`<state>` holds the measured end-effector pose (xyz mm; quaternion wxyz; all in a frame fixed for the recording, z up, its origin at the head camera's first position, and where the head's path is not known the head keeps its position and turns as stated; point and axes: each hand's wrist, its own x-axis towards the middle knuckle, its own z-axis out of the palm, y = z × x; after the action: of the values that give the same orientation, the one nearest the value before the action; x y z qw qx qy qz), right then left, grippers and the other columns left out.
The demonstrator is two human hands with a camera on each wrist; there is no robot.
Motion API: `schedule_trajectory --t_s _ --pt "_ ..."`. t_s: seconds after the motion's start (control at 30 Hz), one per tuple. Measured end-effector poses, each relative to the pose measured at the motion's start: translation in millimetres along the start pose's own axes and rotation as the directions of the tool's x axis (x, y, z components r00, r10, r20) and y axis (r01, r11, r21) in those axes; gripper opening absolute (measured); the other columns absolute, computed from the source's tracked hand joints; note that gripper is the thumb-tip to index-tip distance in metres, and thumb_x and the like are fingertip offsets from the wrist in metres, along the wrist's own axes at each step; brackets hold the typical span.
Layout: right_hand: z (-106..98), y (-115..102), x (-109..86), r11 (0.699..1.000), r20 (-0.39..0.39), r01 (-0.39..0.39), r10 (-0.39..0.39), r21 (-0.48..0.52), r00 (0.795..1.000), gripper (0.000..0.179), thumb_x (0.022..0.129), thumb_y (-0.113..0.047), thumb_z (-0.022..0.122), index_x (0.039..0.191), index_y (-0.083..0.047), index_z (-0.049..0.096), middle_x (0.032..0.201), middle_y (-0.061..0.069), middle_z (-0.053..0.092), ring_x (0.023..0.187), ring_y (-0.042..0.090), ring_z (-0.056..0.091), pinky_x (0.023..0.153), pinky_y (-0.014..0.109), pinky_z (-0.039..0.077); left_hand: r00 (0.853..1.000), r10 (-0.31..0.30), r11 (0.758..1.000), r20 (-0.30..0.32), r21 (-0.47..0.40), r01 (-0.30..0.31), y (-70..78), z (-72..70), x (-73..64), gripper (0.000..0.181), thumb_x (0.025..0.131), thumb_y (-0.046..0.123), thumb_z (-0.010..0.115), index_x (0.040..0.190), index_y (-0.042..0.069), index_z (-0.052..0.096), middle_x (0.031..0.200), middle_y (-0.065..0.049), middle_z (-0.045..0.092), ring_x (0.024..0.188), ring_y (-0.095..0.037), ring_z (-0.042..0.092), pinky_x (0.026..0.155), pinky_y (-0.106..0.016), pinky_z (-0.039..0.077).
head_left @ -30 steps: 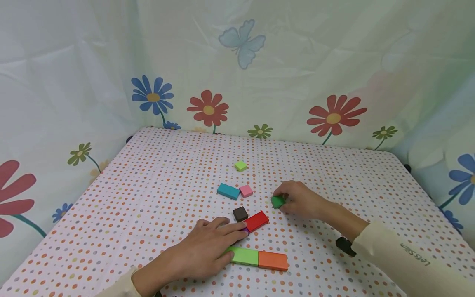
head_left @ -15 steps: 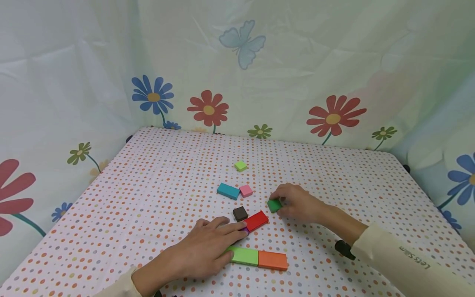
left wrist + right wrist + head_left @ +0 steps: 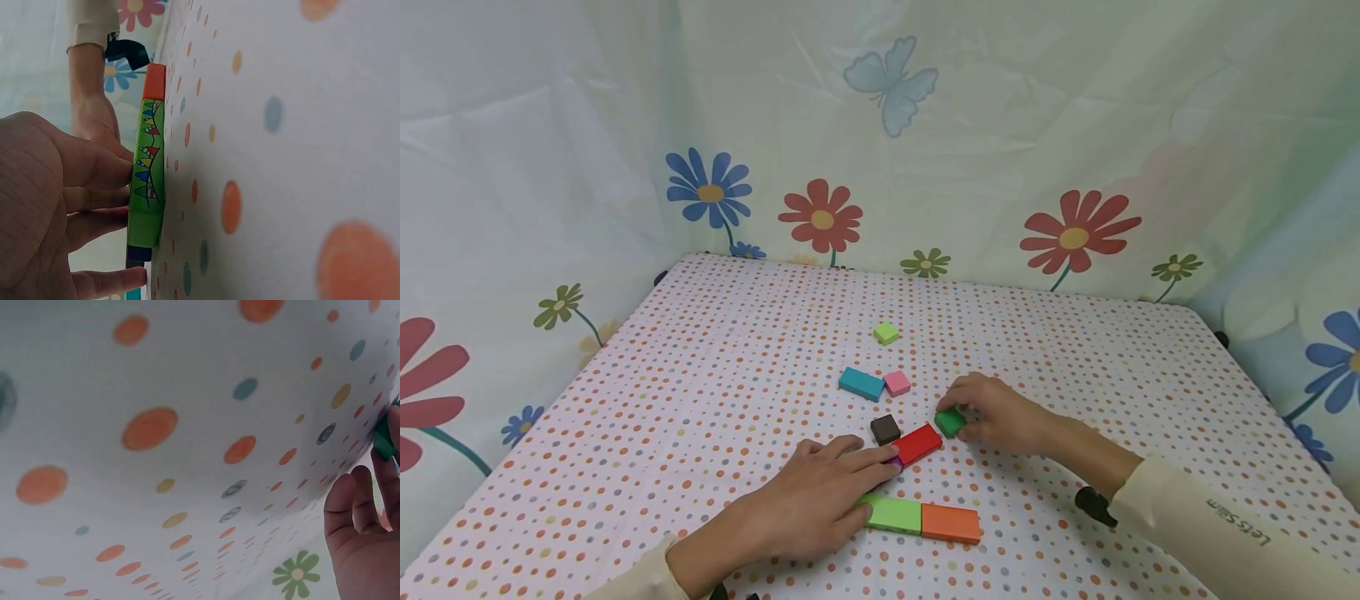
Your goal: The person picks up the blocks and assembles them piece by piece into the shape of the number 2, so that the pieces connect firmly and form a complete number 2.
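Between its thumb and fingertips my right hand (image 3: 1000, 414) pinches a small green block (image 3: 950, 422), close to the far end of a red block (image 3: 919, 445). My left hand (image 3: 816, 504) rests palm down with fingers stretched out. Its fingertips lie on a mostly covered purple block (image 3: 894, 462) at the red one's near end. The left thumb touches a long light green block (image 3: 895, 514), whose side (image 3: 147, 162) carries printed bunting flags in the left wrist view. An orange block (image 3: 951, 523) lines up end to end with it. A dark brown block (image 3: 885, 429) sits beside the red one.
Farther back lie a teal block (image 3: 861, 383), a pink block (image 3: 897, 383) and a small lime block (image 3: 886, 333). A dotted cloth (image 3: 760, 333) covers the table. Flower-printed curtains (image 3: 970, 125) hang behind and at both sides.
My right hand has brought the green block a little left and nearer, toward the red block's end. The left hand and the other blocks have stayed in place.
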<state>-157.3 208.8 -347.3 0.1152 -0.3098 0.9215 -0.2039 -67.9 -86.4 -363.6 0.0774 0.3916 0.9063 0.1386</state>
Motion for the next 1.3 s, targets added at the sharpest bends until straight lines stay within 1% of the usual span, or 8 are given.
schedule_trajectory --t_s 0.1,0.2,0.33,0.47,0.63,0.9,1.03,1.3 --pt "0.1 -1.9 0.0 1.0 0.018 -0.006 0.007 -0.002 1.0 0.034 0.086 -0.002 0.078 0.117 -0.014 0.073 0.111 -0.007 0.064 0.106 0.016 0.055 0.092 0.039 0.053 1.0 -0.004 1.0 0.002 -0.005 0.004 0.1 0.0 0.2 0.052 0.102 0.027 0.053 0.153 0.03 0.046 0.161 0.016 0.034 0.144 -0.027 0.037 0.098 -0.055 0.038" --pt "0.4 -4.7 0.2 1.0 0.033 -0.012 0.013 -0.025 0.999 0.034 0.086 -0.003 0.078 0.118 -0.016 0.073 0.112 -0.008 0.064 0.108 0.016 0.055 0.093 0.039 0.053 1.0 -0.006 1.0 0.004 -0.01 0.006 0.2 -0.2 0.6 0.052 0.102 0.027 0.053 0.153 0.03 0.046 0.161 0.016 0.035 0.144 -0.027 0.037 0.098 -0.055 0.037" --pt "1.1 -7.4 0.3 0.998 0.042 -0.008 0.01 -0.063 0.999 0.035 0.086 -0.002 0.077 0.117 -0.018 0.073 0.114 -0.007 0.065 0.111 0.017 0.055 0.095 0.04 0.053 1.0 -0.007 1.0 0.007 -0.013 0.007 0.1 -0.1 1.1 0.052 0.101 0.027 0.053 0.153 0.031 0.047 0.161 0.016 0.035 0.143 -0.026 0.037 0.098 -0.055 0.037" --pt "1.4 -8.1 0.5 0.997 0.044 0.001 0.003 -0.076 0.999 0.036 0.086 -0.001 0.078 0.116 -0.019 0.073 0.115 -0.006 0.065 0.112 0.018 0.055 0.096 0.041 0.053 1.0 -0.007 1.0 0.01 -0.013 0.007 -0.4 0.2 1.6 0.052 0.101 0.027 0.053 0.153 0.031 0.046 0.162 0.016 0.034 0.144 -0.026 0.037 0.098 -0.056 0.037" --pt "2.5 -7.0 1.4 0.998 0.052 0.021 -0.018 -0.063 0.998 0.035 0.086 0.0 0.077 0.115 -0.019 0.073 0.116 -0.005 0.064 0.113 0.019 0.055 0.097 0.043 0.052 1.0 -0.006 1.0 0.014 -0.009 0.006 -0.6 0.3 1.8 0.052 0.102 0.028 0.053 0.153 0.031 0.045 0.162 0.016 0.033 0.145 -0.027 0.036 0.099 -0.057 0.038" --pt "5.0 -6.2 3.9 0.997 0.043 0.059 -0.056 -0.058 0.997 0.035 0.087 0.003 0.075 0.113 -0.019 0.073 0.113 -0.008 0.064 0.111 0.017 0.055 0.098 0.042 0.052 1.0 -0.014 1.0 0.018 -0.011 0.014 -1.2 -0.3 0.7 0.052 0.102 0.029 0.052 0.154 0.031 0.045 0.162 0.016 0.033 0.145 -0.026 0.036 0.099 -0.056 0.037" --pt "5.4 -6.8 6.1 0.996 0.038 0.064 -0.062 -0.065 0.997 0.035 0.086 0.003 0.075 0.114 -0.018 0.073 0.113 -0.007 0.064 0.111 0.017 0.055 0.097 0.042 0.052 1.0 -0.018 1.0 0.017 -0.014 0.018 -1.8 -0.2 0.3 0.052 0.102 0.029 0.052 0.154 0.032 0.045 0.162 0.016 0.033 0.145 -0.026 0.035 0.099 -0.057 0.037" --pt "5.5 -7.1 4.8 0.999 0.04 0.034 -0.033 -0.041 0.999 0.034 0.087 0.002 0.074 0.115 -0.017 0.073 0.112 -0.007 0.063 0.111 0.017 0.055 0.097 0.041 0.052 1.0 0.002 1.0 0.015 -0.01 -0.002 -3.4 0.3 0.8 0.052 0.102 0.028 0.052 0.154 0.03 0.045 0.163 0.015 0.032 0.145 -0.028 0.035 0.099 -0.056 0.036"
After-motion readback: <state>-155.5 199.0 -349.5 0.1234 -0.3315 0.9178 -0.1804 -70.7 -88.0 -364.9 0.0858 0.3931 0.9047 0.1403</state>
